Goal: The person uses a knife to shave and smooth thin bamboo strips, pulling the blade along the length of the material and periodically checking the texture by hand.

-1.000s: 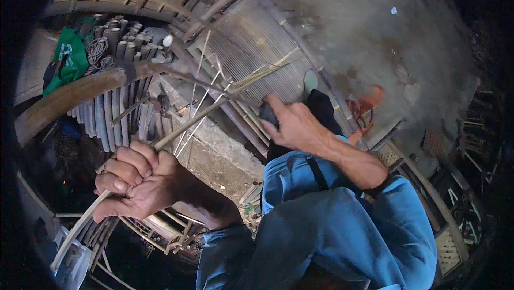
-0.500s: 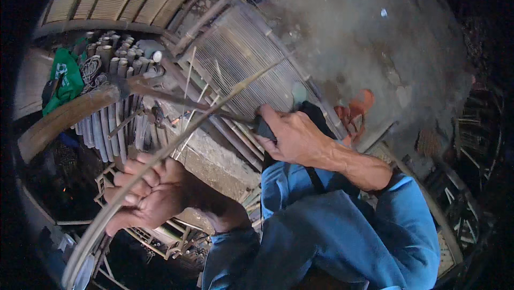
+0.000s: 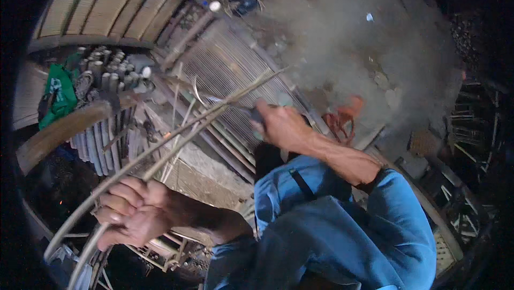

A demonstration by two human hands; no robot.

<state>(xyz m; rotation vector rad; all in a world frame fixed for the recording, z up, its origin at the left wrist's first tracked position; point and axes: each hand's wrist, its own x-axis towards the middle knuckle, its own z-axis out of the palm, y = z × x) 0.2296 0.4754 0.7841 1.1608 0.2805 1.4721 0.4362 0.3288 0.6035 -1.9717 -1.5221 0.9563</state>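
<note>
My left hand (image 3: 131, 210) is closed around one of two long, pale bamboo strips. This held strip (image 3: 179, 145) runs up to the right from my fist. Alongside it the other strip (image 3: 128, 166) passes just beyond my knuckles, with a narrow gap between them. They come together farther up in one tip (image 3: 267, 77), where I see no gap. My right hand (image 3: 286, 129) grips the dark handle of a knife; its blade (image 3: 239, 107) points left and crosses the strips where they meet. Part of the blade is hard to make out.
A slatted bamboo panel (image 3: 227, 57) lies beyond my hands. Stacked bamboo pieces (image 3: 107, 124), a thick curved pole (image 3: 69, 129) and a green bag (image 3: 59, 94) are at the left. Orange sandals (image 3: 345, 119) rest on the earth floor to the right.
What looked like nearly one length now shows as two strips spread apart between my left hand and the knife. My right hand and the knife have moved slightly up and left.
</note>
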